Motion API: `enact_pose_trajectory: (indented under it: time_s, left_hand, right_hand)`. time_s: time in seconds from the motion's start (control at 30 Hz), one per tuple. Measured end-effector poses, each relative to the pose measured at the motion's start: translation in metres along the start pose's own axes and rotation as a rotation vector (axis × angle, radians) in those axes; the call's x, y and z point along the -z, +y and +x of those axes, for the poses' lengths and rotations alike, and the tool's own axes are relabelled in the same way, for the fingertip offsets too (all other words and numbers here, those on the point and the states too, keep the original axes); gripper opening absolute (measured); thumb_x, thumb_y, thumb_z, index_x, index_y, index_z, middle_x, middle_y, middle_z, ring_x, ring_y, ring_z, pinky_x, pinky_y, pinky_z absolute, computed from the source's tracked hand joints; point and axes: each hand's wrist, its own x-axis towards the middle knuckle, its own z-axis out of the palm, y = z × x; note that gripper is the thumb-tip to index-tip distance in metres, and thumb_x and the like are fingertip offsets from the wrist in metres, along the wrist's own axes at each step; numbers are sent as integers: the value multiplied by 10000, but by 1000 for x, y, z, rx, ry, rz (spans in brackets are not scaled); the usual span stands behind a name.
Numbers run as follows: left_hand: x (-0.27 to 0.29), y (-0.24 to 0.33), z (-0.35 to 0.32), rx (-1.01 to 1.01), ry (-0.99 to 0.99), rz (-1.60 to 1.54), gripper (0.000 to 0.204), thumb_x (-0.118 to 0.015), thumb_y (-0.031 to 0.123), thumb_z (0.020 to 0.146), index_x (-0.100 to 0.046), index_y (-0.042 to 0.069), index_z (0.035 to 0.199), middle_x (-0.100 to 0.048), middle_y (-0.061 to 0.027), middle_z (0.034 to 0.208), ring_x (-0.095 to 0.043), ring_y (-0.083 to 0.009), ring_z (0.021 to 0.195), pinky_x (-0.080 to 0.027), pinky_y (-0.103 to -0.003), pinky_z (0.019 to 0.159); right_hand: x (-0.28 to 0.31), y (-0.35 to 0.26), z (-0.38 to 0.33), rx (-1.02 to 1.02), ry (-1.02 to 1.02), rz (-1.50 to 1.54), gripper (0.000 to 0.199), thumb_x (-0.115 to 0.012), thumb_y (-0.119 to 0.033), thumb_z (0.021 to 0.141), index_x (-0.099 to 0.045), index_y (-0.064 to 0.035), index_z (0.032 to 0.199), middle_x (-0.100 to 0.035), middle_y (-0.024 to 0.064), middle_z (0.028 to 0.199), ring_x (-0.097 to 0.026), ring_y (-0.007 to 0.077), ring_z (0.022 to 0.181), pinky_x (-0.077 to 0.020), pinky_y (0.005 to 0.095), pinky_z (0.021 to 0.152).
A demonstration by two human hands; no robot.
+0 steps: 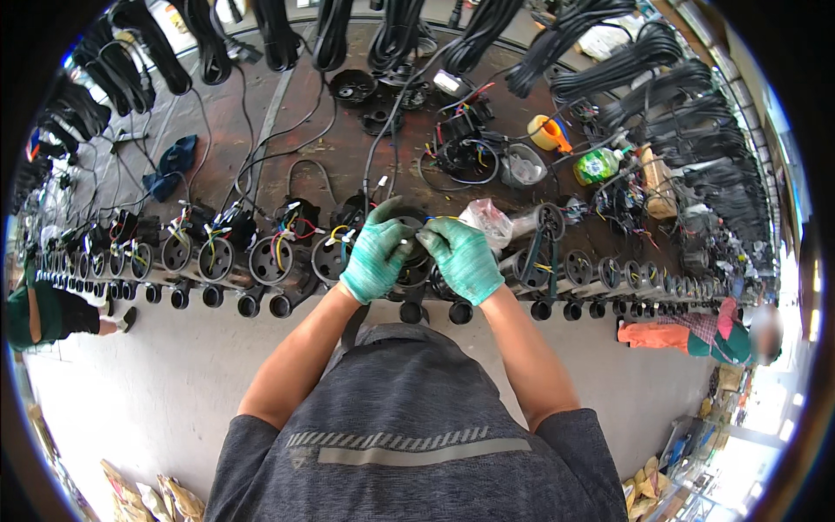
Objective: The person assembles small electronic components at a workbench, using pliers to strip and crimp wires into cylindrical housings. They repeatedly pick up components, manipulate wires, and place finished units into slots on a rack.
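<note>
Both my hands wear green gloves with darkened fingertips and meet above a round dark housing [412, 271] at the table's near edge. My left hand [374, 254] is closed, thumb and fingers pinched over the housing; what they hold is too small to make out. My right hand [462, 258] pinches thin wires [447, 218], yellow and blue, at its fingertips. To the left stands a row of similar black round housings [272, 259], with coloured wires sticking out of their open ends. A crumpled clear plastic bag [487, 223] lies just beyond my right hand.
Bundles of black cable [396, 36] hang along the far side. On the table are a green-labelled bottle [598, 164], an orange-and-yellow tape roll [548, 134], a plastic cup [524, 165] and a dark blue cloth [171, 168]. People stand at far left [56, 311] and far right [722, 335].
</note>
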Motion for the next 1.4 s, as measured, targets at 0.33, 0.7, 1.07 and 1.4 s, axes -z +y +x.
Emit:
enact_pose_trajectory:
  time_s: [0.33,0.7,1.07,1.4]
  left_hand:
    - [-1,-12,-10,135,12,-25,180,-712,-6,911,-722,51,1082,-706,-124,1081,-532,-440,1380,-434,-516,1134]
    - [-3,-8,-6,96,41,-13,165,-718,29,919,-724,41,1083,-708,-127,1071,-550,-454,1353,-431,-531,1126]
    - [-2,-9,-11,135,59,-57,221,-715,-36,900,-726,44,1106,-707,-139,1168,-539,-423,1368,-455,-494,1118]
    - [0,-7,-11,166,37,-99,269,-700,-51,876,-728,41,1128,-689,-154,1249,-519,-418,1389,-440,-490,1154]
  right_hand:
    - [104,69,-52,-377,353,-736,600,-805,-335,919,-582,-52,1398,-625,242,1342,-648,423,1181,-538,508,1008]
    - [122,129,-65,-769,231,-610,1198,-897,-333,732,-218,-173,1706,-607,327,1329,-613,491,1241,-505,520,1071]
    - [41,7,-49,-53,-49,-393,700,-818,-143,742,-608,-77,1407,-668,214,1145,-665,407,1036,-556,517,933]
    - [22,0,-31,-91,-248,-374,787,-819,-205,742,-524,-90,1463,-649,212,1202,-636,396,1131,-506,515,1015]
